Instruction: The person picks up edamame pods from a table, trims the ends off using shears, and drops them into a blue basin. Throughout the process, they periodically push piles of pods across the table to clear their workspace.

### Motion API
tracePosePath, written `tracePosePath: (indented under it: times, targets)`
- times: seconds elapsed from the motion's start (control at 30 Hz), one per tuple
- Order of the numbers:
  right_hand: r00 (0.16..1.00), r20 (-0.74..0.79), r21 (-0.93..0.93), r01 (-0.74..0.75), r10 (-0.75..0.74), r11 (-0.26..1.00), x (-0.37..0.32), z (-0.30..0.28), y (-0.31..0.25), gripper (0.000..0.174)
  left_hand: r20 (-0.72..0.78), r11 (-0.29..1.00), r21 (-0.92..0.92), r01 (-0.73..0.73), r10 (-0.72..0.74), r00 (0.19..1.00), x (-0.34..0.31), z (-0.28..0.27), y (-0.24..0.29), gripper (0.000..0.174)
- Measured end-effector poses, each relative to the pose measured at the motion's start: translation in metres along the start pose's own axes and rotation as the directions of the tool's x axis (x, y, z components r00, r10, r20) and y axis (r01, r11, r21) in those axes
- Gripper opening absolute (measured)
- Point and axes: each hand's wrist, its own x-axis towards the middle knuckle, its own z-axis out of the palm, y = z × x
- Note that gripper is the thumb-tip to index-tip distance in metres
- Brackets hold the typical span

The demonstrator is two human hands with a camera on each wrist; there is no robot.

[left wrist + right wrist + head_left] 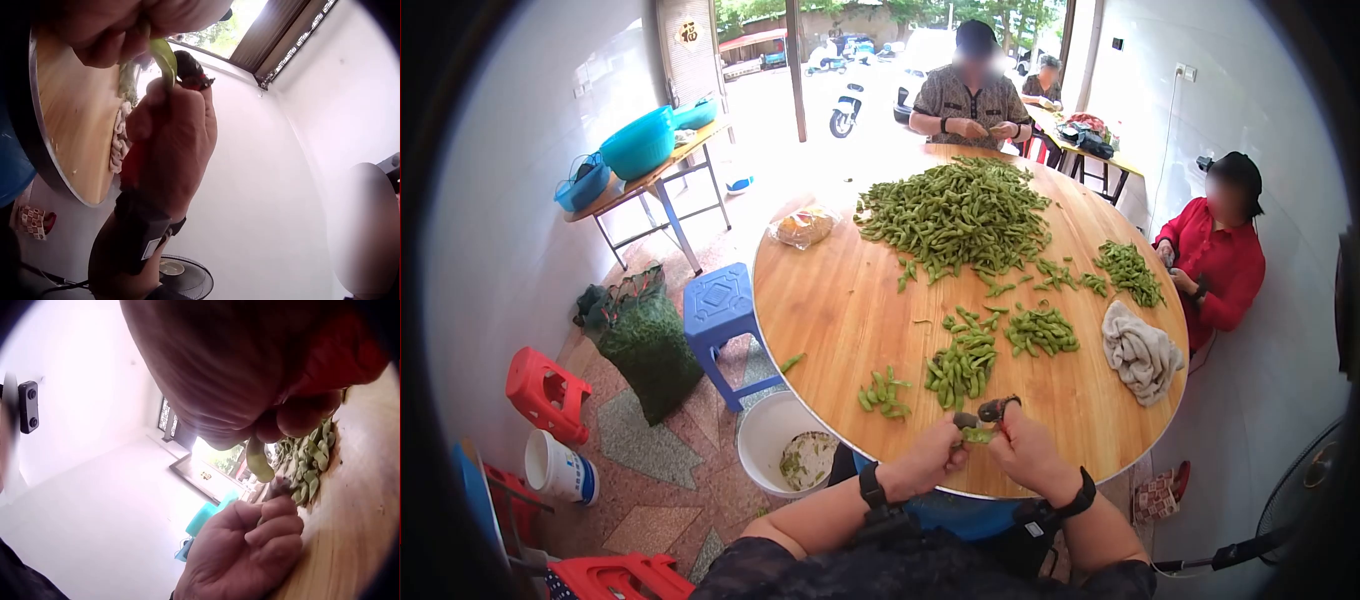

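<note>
In the head view, a green pod (977,436) lies between both hands at the near table edge. My left hand (928,464) has curled fingers and a dark-covered tip beside the pod; green shows between its fingers (275,528) in the right wrist view. My right hand (1032,455) pinches the pod, a dark wrapping round one digit. The left wrist view shows the pod (164,61) running from the left fingers to the right hand (178,140). Ahead lie small pod piles (960,370), (1041,331), (884,393) and a large heap (955,212).
On the round table (840,320) are a grey cloth (1141,352), a bagged item (804,227) and another pod pile (1131,272). A white bucket (762,440) and blue stool (720,292) stand left. One person (972,105) is across, another (1220,250) at right.
</note>
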Motion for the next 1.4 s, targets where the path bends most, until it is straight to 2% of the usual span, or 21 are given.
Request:
tracePosePath:
  times: [0.07,0.13,0.2,0.23,0.3,0.33,0.4,0.53,0.63,0.73,0.8,0.83,0.9,0.93,1.0,1.03,1.07,1.13,1.27,1.33,1.4]
  targets:
    - [0.997,-0.065,-0.035,0.028,-0.03,0.999,0.002,-0.007,-0.003,0.021,-0.052,1.0,-0.011,-0.013,0.013,0.999,-0.001,-0.004,0.009,0.016]
    - [0.992,-0.127,-0.075,0.009,-0.019,0.997,0.002,-0.015,-0.002,0.018,-0.034,0.986,0.001,-0.164,0.164,0.986,0.0,-0.014,0.011,0.006]
    - [0.98,-0.178,-0.208,0.054,-0.092,0.977,0.002,-0.014,0.005,0.017,-0.011,0.956,0.1,-0.277,0.28,0.96,-0.004,-0.01,0.01,0.015]
    - [0.984,-0.174,-0.205,0.003,-0.04,0.979,-0.001,-0.014,0.004,0.017,-0.012,0.97,0.085,-0.229,0.23,0.973,-0.007,-0.007,0.009,0.015]
    - [0.993,-0.103,-0.14,0.036,-0.051,0.99,0.0,-0.009,-0.001,0.023,0.077,0.951,0.279,-0.135,0.118,0.99,-0.012,-0.003,0.013,0.02]
    - [0.995,-0.094,-0.137,0.024,-0.037,0.99,-0.002,-0.006,-0.004,0.023,0.071,0.955,0.271,-0.121,0.105,0.992,-0.013,-0.001,0.013,0.02]
    - [0.994,-0.082,-0.078,0.067,-0.073,0.995,-0.001,-0.003,-0.01,0.024,0.08,0.945,0.326,0.026,-0.055,0.995,-0.013,0.002,0.014,0.024]
    - [0.994,-0.064,-0.028,0.081,-0.083,0.996,-0.003,0.009,-0.02,0.027,0.207,0.958,0.28,0.063,-0.124,0.97,-0.017,-0.004,0.019,0.026]
    - [0.977,-0.082,0.004,0.2,-0.199,0.98,-0.003,0.018,-0.024,0.019,0.283,0.964,0.247,0.101,-0.172,0.944,-0.027,-0.016,0.026,0.026]
    - [0.979,-0.052,0.04,0.2,-0.198,0.979,-0.005,0.029,-0.031,0.026,0.292,0.983,0.181,0.011,-0.065,0.954,-0.034,-0.027,0.016,0.02]
    - [0.993,-0.021,-0.121,0.111,-0.115,0.986,-0.003,0.034,-0.043,0.022,0.298,0.987,0.163,0.004,-0.053,0.953,-0.036,-0.031,0.013,0.015]
    - [0.993,-0.03,-0.127,0.11,-0.115,0.986,0.0,0.039,-0.048,0.022,0.213,0.995,0.104,0.007,-0.029,0.977,-0.036,-0.028,0.015,0.014]
    - [0.972,-0.021,-0.344,0.211,-0.232,0.915,0.004,0.05,-0.058,0.021,0.07,0.997,0.064,-0.047,0.042,0.997,-0.04,-0.02,0.016,0.018]
    - [0.973,-0.027,-0.35,0.204,-0.228,0.914,0.008,0.052,-0.061,0.021,0.079,0.997,0.066,-0.044,0.038,0.996,-0.041,-0.022,0.015,0.018]
    - [0.907,0.018,-0.3,0.406,-0.42,0.863,0.018,0.056,-0.065,0.022,-0.005,0.995,-0.074,-0.071,0.071,0.997,-0.044,-0.031,0.015,0.022]
    - [0.902,0.029,-0.29,0.419,-0.43,0.86,0.023,0.057,-0.069,0.019,-0.055,0.994,-0.067,-0.087,0.083,0.995,-0.045,-0.032,0.018,0.025]
    - [0.904,0.021,-0.296,0.414,-0.427,0.861,0.03,0.059,-0.071,0.019,-0.046,0.995,-0.061,-0.083,0.08,0.996,-0.044,-0.034,0.02,0.025]
    - [0.911,0.032,-0.308,0.4,-0.411,0.863,0.045,0.064,-0.072,0.019,-0.071,0.962,-0.194,-0.193,0.182,0.981,-0.04,-0.042,0.02,0.022]
    - [0.947,0.029,-0.306,0.314,-0.321,0.899,0.073,0.076,-0.057,0.021,-0.082,0.907,-0.377,-0.187,0.168,0.982,-0.043,-0.064,0.022,0.017]
    - [0.951,0.056,-0.553,0.282,-0.303,0.784,0.088,0.069,-0.035,0.02,-0.161,0.861,-0.44,-0.253,0.202,0.966,-0.053,-0.053,0.028,0.009]
    - [0.983,-0.053,-0.522,0.124,-0.177,0.844,0.099,0.049,-0.017,0.015,-0.182,0.87,-0.415,-0.267,0.208,0.961,-0.052,-0.051,0.024,0.007]
